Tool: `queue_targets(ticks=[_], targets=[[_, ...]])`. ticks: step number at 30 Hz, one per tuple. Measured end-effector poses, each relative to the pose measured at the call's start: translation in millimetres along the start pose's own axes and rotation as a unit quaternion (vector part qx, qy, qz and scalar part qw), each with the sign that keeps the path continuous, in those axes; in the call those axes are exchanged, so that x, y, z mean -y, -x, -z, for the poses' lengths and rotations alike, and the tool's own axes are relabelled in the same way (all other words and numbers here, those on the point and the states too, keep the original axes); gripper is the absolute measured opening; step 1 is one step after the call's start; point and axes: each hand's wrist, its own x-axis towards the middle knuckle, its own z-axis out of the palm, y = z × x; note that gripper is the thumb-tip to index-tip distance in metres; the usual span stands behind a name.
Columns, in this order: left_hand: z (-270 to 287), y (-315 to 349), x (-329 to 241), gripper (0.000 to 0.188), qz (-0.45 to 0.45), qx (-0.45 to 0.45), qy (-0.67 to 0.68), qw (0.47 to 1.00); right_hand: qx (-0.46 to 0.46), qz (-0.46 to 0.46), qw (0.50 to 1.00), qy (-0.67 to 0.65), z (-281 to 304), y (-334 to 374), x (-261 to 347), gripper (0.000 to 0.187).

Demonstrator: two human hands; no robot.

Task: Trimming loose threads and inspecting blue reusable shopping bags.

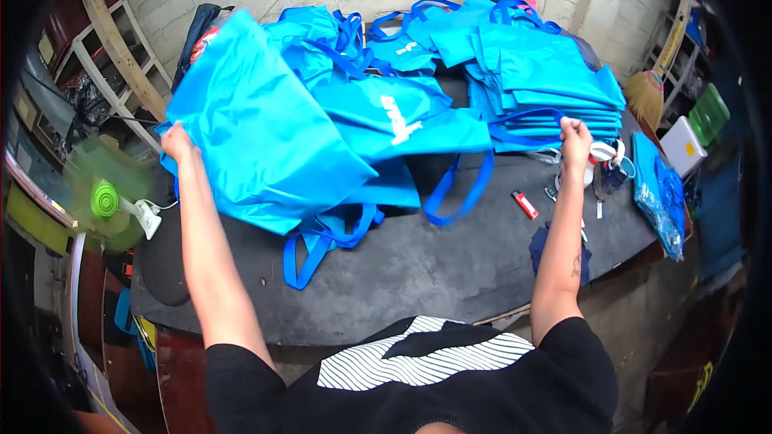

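Observation:
My left hand (178, 143) is closed on the left edge of a large bright-blue tote bag (257, 128), which is lifted and tilted over other bags. My right hand (575, 143) pinches a dark-blue strap (527, 118) pulled out to the right. That strap runs towards a blue bag with white print (402, 116) in the middle; its exact joint is hard to make out. Just behind my right hand lies a thick stack of folded blue bags (555, 72). Loose strap loops (462, 205) hang over the near side of the middle bag.
A dark table (402, 265) carries everything. A red-and-white small box (525, 204) and a dark cloth (540, 255) lie near my right forearm. Plastic-wrapped blue bags (659, 193) rest at the right edge. A green fan (104, 198) stands at the left, a broom (646, 96) far right.

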Motion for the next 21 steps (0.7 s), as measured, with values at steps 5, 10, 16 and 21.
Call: queue_targets(ticks=[5, 10, 16, 21], targets=[[-13.3, 70.0, 19.9, 0.083, 0.061, 0.213, -0.302, 0.927, 0.095, 0.098, 0.965, 0.224, -16.7, 12.6, -33.8, 0.021], [-33.4, 176.6, -46.7, 0.045, -0.395, 0.292, -0.231, 0.840, 0.200, 0.175, 0.943, 0.199, -82.8, 83.2, 20.8, 0.017], [-36.4, 316.4, -109.1, 0.035, -0.462, 0.472, -0.301, 0.688, 0.438, 0.049, 0.895, 0.066, -135.3, 148.5, -9.5, 0.017], [-74.6, 295.6, -104.7, 0.031, -0.435, 0.544, -0.296, 0.653, 0.428, -0.255, 0.863, -0.082, -159.6, 178.5, 4.0, 0.028]])
